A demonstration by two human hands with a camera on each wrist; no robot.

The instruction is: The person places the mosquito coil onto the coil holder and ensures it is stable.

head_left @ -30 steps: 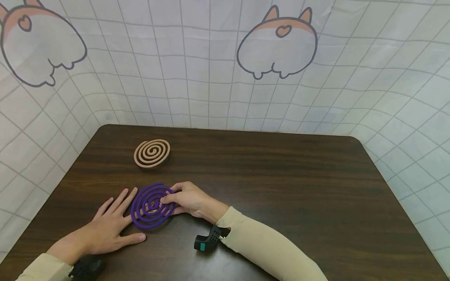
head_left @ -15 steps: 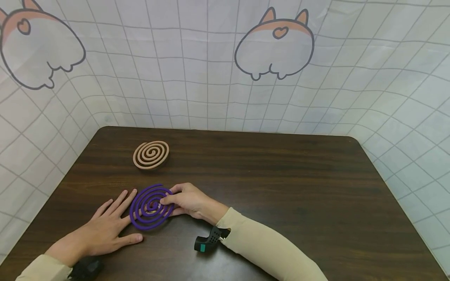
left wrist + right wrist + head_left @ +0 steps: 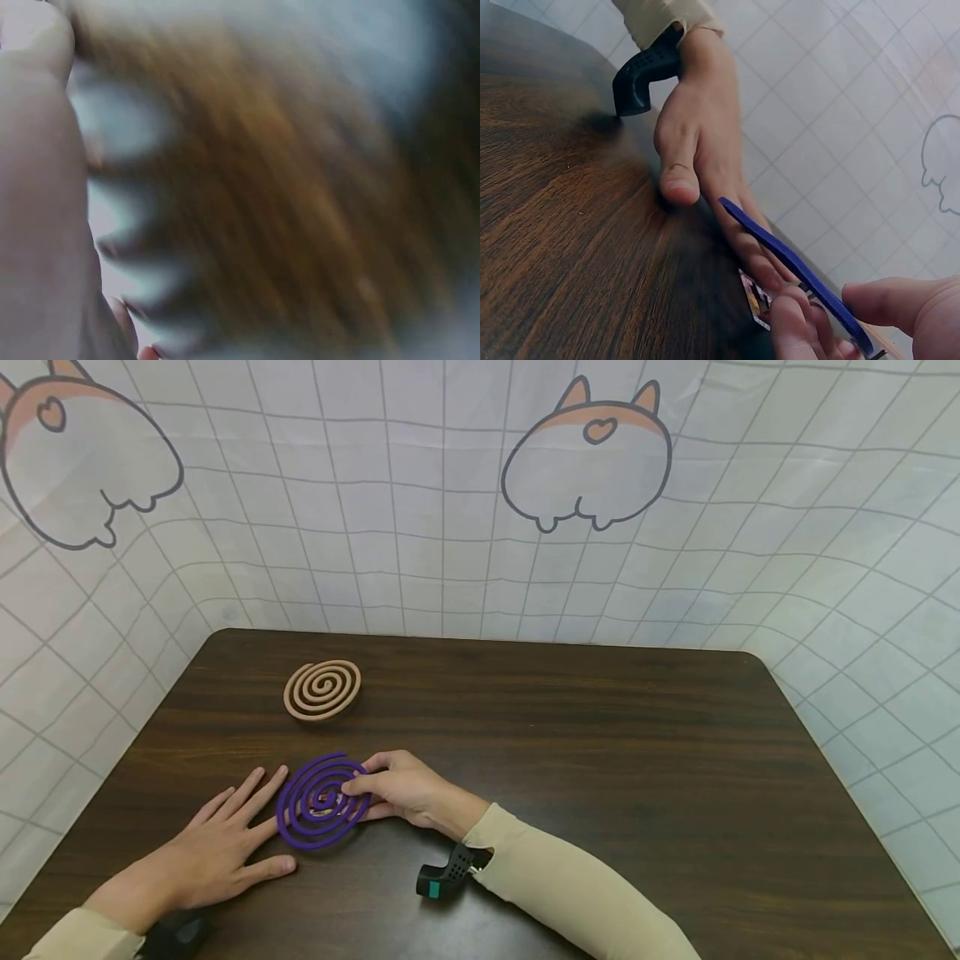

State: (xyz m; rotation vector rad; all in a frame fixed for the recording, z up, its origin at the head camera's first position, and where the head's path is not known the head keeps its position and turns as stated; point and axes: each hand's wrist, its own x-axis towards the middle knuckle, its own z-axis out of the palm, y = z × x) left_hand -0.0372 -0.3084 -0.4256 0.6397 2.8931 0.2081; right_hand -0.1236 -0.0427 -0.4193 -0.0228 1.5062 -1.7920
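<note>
My right hand (image 3: pixel 408 789) pinches the right side of a purple mosquito coil (image 3: pixel 324 798), thumb on top and fingers beneath. In the right wrist view the coil (image 3: pixel 784 253) appears edge-on, tilted over the table. A small, colourful printed piece (image 3: pixel 754 298) lies below it and shows through the coil's gaps in the head view. My left hand (image 3: pixel 202 860) rests palm down with fingers spread, its index finger reaching under the coil's left edge. In the left wrist view that hand (image 3: pixel 41 202) fills the left side, and the rest is blurred.
A tan mosquito coil (image 3: pixel 325 686) sits raised toward the back left of the dark wooden table (image 3: pixel 562 735). Behind the table hangs a white checked curtain (image 3: pixel 420 510) with cartoon animals. Each wrist carries a black camera (image 3: pixel 442 872).
My left hand has slid slightly left, so less of its index finger lies under the purple coil. My right hand and the coil it holds stay nearly still.
</note>
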